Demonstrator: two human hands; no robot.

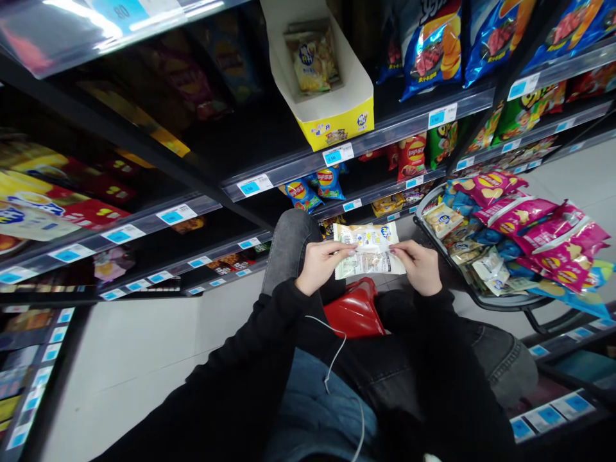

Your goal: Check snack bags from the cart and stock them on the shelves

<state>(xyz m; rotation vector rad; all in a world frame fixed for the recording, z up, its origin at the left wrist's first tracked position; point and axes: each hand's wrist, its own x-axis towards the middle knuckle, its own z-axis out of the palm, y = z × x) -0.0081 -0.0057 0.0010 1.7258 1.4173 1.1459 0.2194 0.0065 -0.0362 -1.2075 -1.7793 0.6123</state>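
Observation:
Between my two hands, above my lap, is a small white and pale-yellow snack packet [369, 249], its printed side facing up. My left hand [318, 262] pinches the packet's left part. My right hand [419, 264] grips the right end with thumb and fingers. Below the packet, between my legs, a glossy red object [353, 309] shows in part; its kind is hard to tell. Ahead on the shelf stands a white and yellow open carton [339, 127], holding a few similar small packets [310, 58].
To my right, a black-rimmed basket [464, 292] is heaped with pink chip bags [543, 224] and small packets. Shelves with price tags [338, 154] run across the front. Blue chip bags [430, 48] stand upper right. A white cable [337, 359] hangs over my lap.

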